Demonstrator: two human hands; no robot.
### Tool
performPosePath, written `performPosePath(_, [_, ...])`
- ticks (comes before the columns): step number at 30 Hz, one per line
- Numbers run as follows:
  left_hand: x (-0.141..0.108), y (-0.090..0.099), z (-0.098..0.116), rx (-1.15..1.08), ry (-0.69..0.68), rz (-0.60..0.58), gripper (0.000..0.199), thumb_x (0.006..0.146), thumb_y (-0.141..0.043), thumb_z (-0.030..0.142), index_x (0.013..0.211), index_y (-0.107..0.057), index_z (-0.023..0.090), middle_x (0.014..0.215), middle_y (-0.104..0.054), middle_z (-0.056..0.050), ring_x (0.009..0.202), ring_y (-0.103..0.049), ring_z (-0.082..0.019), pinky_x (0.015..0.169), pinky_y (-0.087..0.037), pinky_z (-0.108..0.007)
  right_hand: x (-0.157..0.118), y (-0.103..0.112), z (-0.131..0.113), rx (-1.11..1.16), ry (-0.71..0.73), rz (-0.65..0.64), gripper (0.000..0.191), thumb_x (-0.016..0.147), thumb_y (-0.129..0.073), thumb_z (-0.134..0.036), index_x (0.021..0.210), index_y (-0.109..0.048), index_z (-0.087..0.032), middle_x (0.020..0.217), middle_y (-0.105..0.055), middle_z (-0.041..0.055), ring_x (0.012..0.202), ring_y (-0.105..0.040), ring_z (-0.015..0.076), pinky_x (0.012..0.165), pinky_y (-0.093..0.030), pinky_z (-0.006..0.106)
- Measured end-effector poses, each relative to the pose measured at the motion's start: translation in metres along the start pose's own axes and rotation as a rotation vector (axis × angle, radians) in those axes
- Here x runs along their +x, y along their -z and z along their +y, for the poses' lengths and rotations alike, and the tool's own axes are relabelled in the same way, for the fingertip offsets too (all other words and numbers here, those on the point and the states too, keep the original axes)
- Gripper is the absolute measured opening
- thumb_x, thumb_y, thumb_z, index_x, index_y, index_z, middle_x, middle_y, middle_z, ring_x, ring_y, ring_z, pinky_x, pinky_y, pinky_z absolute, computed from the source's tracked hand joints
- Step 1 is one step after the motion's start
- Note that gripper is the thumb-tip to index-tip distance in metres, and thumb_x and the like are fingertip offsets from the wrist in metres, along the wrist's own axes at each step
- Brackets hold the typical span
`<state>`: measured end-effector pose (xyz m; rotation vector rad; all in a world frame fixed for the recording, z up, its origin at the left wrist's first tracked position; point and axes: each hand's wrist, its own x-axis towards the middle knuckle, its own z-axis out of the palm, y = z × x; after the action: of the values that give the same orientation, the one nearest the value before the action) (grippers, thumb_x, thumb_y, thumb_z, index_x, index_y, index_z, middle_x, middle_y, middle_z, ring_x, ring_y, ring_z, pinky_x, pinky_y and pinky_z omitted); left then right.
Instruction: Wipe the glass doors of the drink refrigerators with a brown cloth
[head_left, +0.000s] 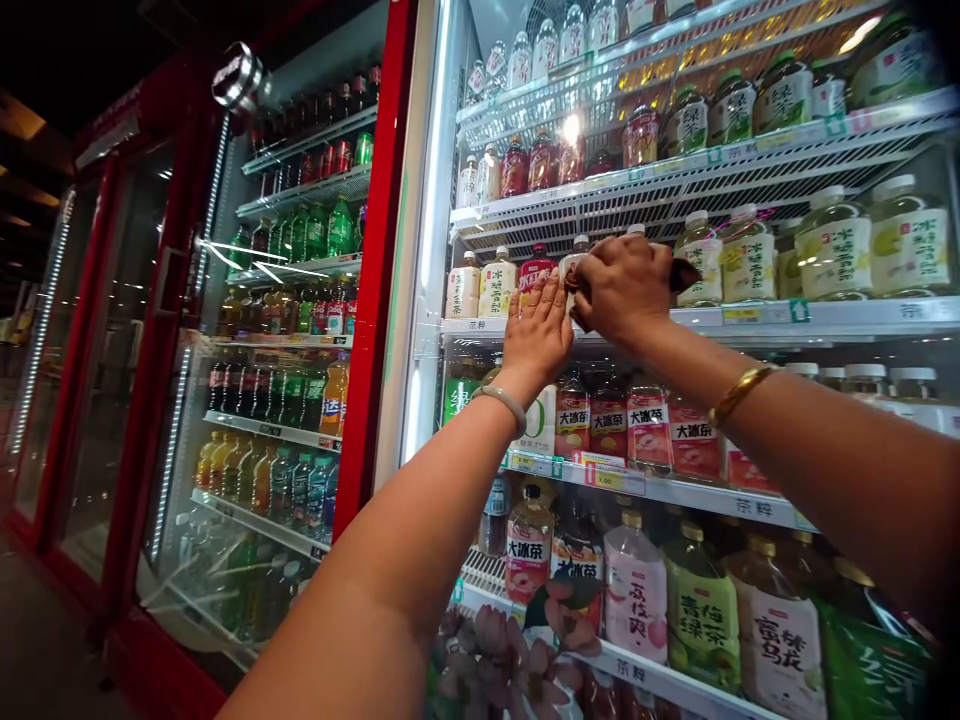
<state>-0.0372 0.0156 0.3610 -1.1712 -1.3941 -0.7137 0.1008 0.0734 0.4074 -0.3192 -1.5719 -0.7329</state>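
My left hand (538, 325) lies flat with its fingers stretched upward, seemingly against the glass door of a lit drinks cooler. A pale bangle (501, 408) circles that wrist. Close to its right, my right hand (624, 288) is closed around a dark brown cloth (684, 276), whose ends stick out on both sides of the fist. The cloth appears pressed to the glass. Behind the hands stands a row of bottled drinks, among them a red-labelled bottle (537, 268) and a pear drink bottle (702, 262), partly hidden by my fingers. My right wrist wears a gold bracelet (739, 392).
Shelves of bottles fill the cooler, with a price-tagged shelf edge (675, 487) below my hands. A red door frame (373, 250) divides it from another drinks cooler (277, 430) on the left. Pinkish flowers (510, 650) show at the bottom, perhaps reflected.
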Motion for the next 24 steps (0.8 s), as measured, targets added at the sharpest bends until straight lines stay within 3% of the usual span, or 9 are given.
performPosePath(3, [-0.004,-0.001,-0.005,0.035,-0.018,0.006,0.064,0.106,-0.024,0.028,0.167,-0.024,0.011,0.176,-0.024,-0.007,0.165,-0.017,-0.02,0.137,-0.007,-0.045,-0.026,0.002,-0.003,0.054,0.203,-0.066,0.024,0.096,-0.054,-0.036,0.109,-0.072,-0.026,0.126,-0.07,0.0104,0.127,-0.051,0.0374,0.101,-0.034,0.058])
performPosePath(6, [-0.008,0.003,-0.017,0.063,-0.09,0.005,0.064,0.106,-0.023,0.028,0.168,-0.023,0.015,0.177,-0.023,-0.003,0.165,-0.018,-0.018,0.137,-0.008,-0.041,-0.044,0.011,0.028,0.096,0.376,-0.119,0.022,0.097,-0.054,-0.041,0.103,-0.072,-0.03,0.125,-0.072,0.0066,0.125,-0.054,0.0351,0.102,-0.035,0.055])
performPosePath(10, [-0.013,0.013,-0.044,0.076,-0.211,-0.042,0.063,0.106,-0.022,0.029,0.168,-0.024,0.016,0.176,-0.025,-0.001,0.164,-0.018,-0.013,0.135,-0.011,-0.032,-0.02,0.013,0.049,0.055,0.242,-0.098,0.021,0.098,-0.054,-0.041,0.099,-0.07,-0.028,0.126,-0.07,0.0098,0.124,-0.05,0.0366,0.101,-0.033,0.057])
performPosePath(14, [-0.022,0.015,-0.068,0.075,-0.121,-0.054,0.064,0.104,-0.025,0.027,0.168,-0.024,0.016,0.177,-0.022,-0.002,0.165,-0.016,-0.015,0.136,-0.008,-0.036,0.02,-0.007,0.01,0.033,0.046,0.014,0.029,0.099,-0.054,-0.04,0.105,-0.069,-0.016,0.128,-0.065,0.0195,0.128,-0.044,0.038,0.099,-0.029,0.06])
performPosePath(17, [-0.029,0.009,-0.077,0.036,0.003,-0.027,0.065,0.104,-0.026,0.027,0.168,-0.024,0.016,0.177,-0.023,-0.003,0.165,-0.016,-0.017,0.136,-0.005,-0.039,0.022,-0.025,-0.035,0.06,0.03,0.072,0.036,0.102,-0.049,-0.042,0.104,-0.07,-0.013,0.122,-0.065,0.0199,0.125,-0.045,0.0379,0.096,-0.03,0.059])
performPosePath(19, [-0.032,0.005,-0.081,-0.009,0.094,0.01,0.066,0.103,-0.028,0.026,0.168,-0.026,0.016,0.176,-0.025,-0.005,0.165,-0.017,-0.018,0.136,-0.005,-0.039,0.007,-0.033,-0.059,0.029,0.166,0.044,0.03,0.101,-0.049,-0.037,0.101,-0.071,-0.017,0.117,-0.068,0.0176,0.119,-0.05,0.0364,0.093,-0.033,0.056])
performPosePath(21, [-0.035,0.002,-0.083,-0.05,0.153,0.04,0.065,0.103,-0.029,0.025,0.167,-0.027,0.016,0.176,-0.026,-0.005,0.165,-0.018,-0.019,0.136,-0.007,-0.04,-0.011,-0.036,-0.068,-0.024,0.4,-0.024,0.025,0.101,-0.048,-0.033,0.102,-0.071,-0.022,0.118,-0.071,0.0129,0.116,-0.053,0.0339,0.092,-0.034,0.053])
performPosePath(22, [-0.036,0.002,-0.084,-0.06,0.159,0.043,0.065,0.102,-0.03,0.026,0.167,-0.027,0.016,0.176,-0.026,-0.006,0.165,-0.018,-0.02,0.136,-0.008,-0.041,-0.018,-0.036,-0.066,-0.047,0.516,-0.058,0.025,0.101,-0.048,-0.034,0.104,-0.071,-0.025,0.119,-0.071,0.0102,0.116,-0.054,0.0326,0.092,-0.035,0.052])
performPosePath(24, [-0.038,0.002,-0.085,-0.055,0.155,0.033,0.066,0.102,-0.031,0.026,0.167,-0.027,0.014,0.177,-0.024,-0.008,0.165,-0.018,-0.021,0.136,-0.008,-0.042,-0.024,-0.032,-0.051,-0.084,0.61,-0.075,0.026,0.102,-0.047,-0.038,0.106,-0.07,-0.027,0.121,-0.072,0.0077,0.115,-0.056,0.0319,0.09,-0.035,0.05])
